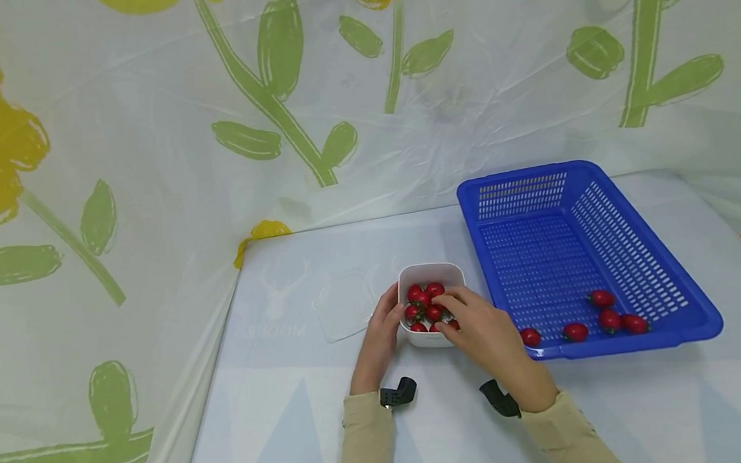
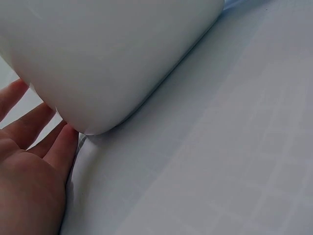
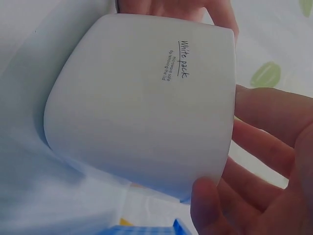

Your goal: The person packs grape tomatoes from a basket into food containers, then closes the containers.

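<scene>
- L hand (image 1: 377, 342) holds the white box (image 1: 422, 339) at its left side, fingers bent against wall, thumb at rim.
- R hand (image 1: 490, 331) is over the box's right part, fingers bent; cannot tell if they pinch sth.
- Small red tomatoes (image 1: 413, 312) lie in the box.
- Left of box: transp. flat piece (image 1: 341, 319), on the table (image 1: 267, 418).
- Right of box: blue basket (image 1: 611, 346) w/ 5 more tomatoes (image 1: 575, 332), visible at its near side.
- Behind box: flower-print cloth (image 1: 163, 131).
</scene>
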The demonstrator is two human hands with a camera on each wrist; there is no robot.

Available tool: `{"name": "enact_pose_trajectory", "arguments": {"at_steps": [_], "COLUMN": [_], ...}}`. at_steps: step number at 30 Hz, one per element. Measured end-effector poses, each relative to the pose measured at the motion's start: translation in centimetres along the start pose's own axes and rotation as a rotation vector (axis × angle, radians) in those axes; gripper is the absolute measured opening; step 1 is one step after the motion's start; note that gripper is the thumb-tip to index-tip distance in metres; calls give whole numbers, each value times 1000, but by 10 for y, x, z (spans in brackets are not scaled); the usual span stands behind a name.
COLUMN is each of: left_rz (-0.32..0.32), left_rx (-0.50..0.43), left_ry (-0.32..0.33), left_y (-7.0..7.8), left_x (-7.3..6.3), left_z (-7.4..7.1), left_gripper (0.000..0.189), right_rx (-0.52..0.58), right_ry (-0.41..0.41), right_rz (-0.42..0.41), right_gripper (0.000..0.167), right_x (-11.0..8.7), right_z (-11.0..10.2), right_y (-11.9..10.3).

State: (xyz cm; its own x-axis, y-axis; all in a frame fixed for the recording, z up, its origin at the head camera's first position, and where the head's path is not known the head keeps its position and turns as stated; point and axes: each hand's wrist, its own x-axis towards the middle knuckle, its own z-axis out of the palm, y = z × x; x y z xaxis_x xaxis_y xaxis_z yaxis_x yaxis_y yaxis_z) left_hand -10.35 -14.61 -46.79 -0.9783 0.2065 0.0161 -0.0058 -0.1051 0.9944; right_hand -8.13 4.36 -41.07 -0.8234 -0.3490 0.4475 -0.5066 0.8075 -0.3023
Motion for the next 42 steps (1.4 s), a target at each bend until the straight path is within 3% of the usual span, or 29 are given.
{"name": "enact_pose_trajectory", "arguments": {"at_steps": [17,25,31,37,42], "left_rz": [5,40,54,34,47], "left_rx": [-30,-98,-101,-97,-116], "left_ry": [-13,14,8,8,4], "left_y": [6,-14,-14,-17,-20], "left_x": [-2,8,9,6,6], "left_z": [-1,-6,-6,-5,-4], "left_gripper": [44,44,45,49,48], "right_rx": [130,198,211,206,227], "right_ry": [-34,-183,-262,-288,-368], "right_rz": [3,85,131,91,57], "right_gripper": [38,38,37,38,38], "right_x": [2,5,7,7,7], "right_z": [-16,-40,-63,-85,-96], "right_y": [2,7,18,33,48]}}
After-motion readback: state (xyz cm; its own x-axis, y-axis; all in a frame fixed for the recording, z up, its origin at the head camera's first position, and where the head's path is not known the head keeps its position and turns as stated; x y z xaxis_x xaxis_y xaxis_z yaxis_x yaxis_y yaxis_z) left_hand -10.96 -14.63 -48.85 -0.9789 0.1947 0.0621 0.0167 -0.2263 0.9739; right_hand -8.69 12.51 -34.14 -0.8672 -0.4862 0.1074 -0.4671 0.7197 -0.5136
